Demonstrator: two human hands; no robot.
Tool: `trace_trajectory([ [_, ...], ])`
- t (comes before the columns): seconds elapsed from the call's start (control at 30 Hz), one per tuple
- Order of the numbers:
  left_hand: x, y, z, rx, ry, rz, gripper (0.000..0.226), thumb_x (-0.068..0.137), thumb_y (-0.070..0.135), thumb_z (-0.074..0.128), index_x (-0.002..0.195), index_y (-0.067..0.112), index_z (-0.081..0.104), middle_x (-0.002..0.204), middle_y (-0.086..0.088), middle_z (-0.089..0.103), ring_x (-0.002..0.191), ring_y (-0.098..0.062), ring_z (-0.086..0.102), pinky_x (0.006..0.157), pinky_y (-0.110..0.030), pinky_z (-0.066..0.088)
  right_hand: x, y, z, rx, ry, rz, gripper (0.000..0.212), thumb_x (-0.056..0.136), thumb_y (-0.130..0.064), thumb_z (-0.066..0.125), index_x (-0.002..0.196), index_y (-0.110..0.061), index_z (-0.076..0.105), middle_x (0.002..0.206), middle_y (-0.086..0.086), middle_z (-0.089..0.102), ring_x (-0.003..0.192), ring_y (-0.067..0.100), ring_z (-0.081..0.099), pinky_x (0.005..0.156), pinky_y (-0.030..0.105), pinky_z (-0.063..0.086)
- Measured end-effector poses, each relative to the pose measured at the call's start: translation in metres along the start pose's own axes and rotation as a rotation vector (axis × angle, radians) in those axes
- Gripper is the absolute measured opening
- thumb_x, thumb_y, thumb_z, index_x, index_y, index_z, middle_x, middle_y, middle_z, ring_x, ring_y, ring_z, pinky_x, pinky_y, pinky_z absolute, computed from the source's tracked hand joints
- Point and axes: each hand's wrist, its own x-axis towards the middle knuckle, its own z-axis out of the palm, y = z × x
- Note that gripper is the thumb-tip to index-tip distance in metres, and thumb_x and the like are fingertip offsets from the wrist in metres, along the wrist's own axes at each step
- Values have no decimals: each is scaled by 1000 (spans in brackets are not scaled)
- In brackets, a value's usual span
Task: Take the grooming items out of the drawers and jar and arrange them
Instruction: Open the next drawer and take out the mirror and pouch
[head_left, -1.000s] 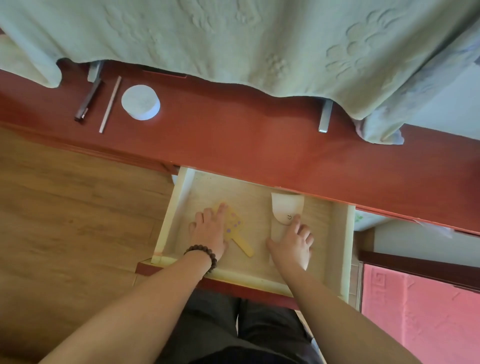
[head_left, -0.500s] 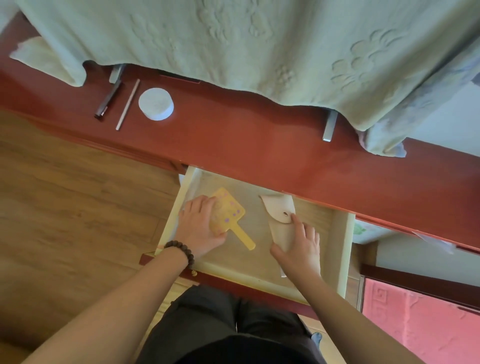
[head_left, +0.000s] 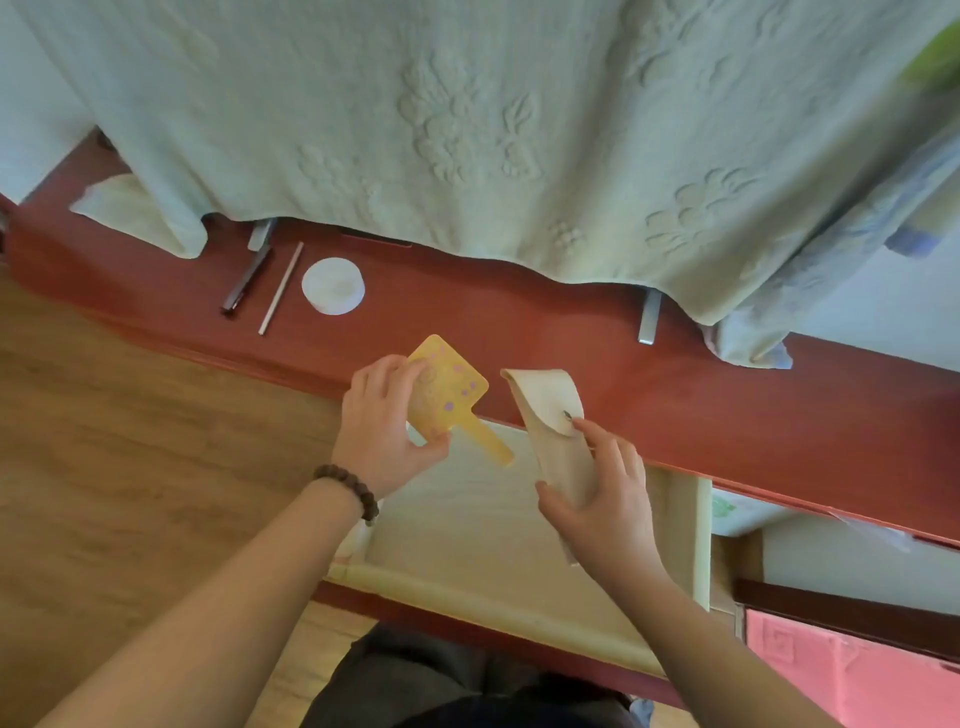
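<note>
Holding two items above the open drawer (head_left: 680, 525), my hands are both occupied: the left hand (head_left: 382, 434) pinches a yellow paddle-shaped mirror (head_left: 449, 397), the right hand (head_left: 602, 499) grips a cream snap pouch (head_left: 553, 431). Beyond the drawer, on the red surface (head_left: 519, 322), lie a dark pen-like tool (head_left: 248, 280), a thin pale stick (head_left: 280, 288) and a white round jar (head_left: 333, 286). I judge both held items yet to be placed; the jar looks unopened.
</note>
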Motion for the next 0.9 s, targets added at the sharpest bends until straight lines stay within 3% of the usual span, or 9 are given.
trace_trajectory([
  [0.13, 55, -4, 9, 105, -66, -45, 80, 63, 49, 73, 131, 21, 42, 133, -6, 41, 119, -28, 37, 94, -44, 38, 68, -11, 7, -98, 123, 4, 72, 73, -34, 72, 136, -26, 40, 130, 0, 44, 118, 18, 37, 100, 37, 38],
  [0.33, 97, -10, 31, 171, -76, -200, 71, 67, 50, 70, 127, 22, 44, 129, -7, 43, 119, -30, 37, 93, -43, 36, 135, -6, 35, -298, 90, 92, 70, 76, -38, 65, 139, -24, 37, 133, 7, 43, 122, 27, 36, 103, 39, 30],
  [0.5, 100, -13, 37, 224, -2, -250, 66, 72, 58, 63, 124, 22, 45, 123, -6, 47, 116, -28, 40, 92, -44, 35, 142, -1, 56, -393, 115, 101, 71, 79, -42, 65, 140, -26, 33, 138, 9, 37, 126, 30, 33, 104, 41, 28],
  [0.73, 96, -19, 40, 261, -2, -228, 73, 77, 65, 54, 134, 22, 40, 135, -9, 44, 125, -29, 36, 95, -46, 33, 136, -2, 64, -498, 130, 123, 73, 83, -52, 59, 144, -29, 26, 145, 10, 32, 131, 30, 31, 107, 42, 26],
  [0.9, 93, -19, 40, 253, -44, -235, 78, 78, 66, 54, 138, 20, 36, 146, -16, 34, 130, -34, 33, 100, -50, 32, 133, -3, 62, -435, 81, 157, 76, 84, -56, 56, 147, -31, 22, 151, 10, 25, 138, 30, 23, 112, 44, 22],
])
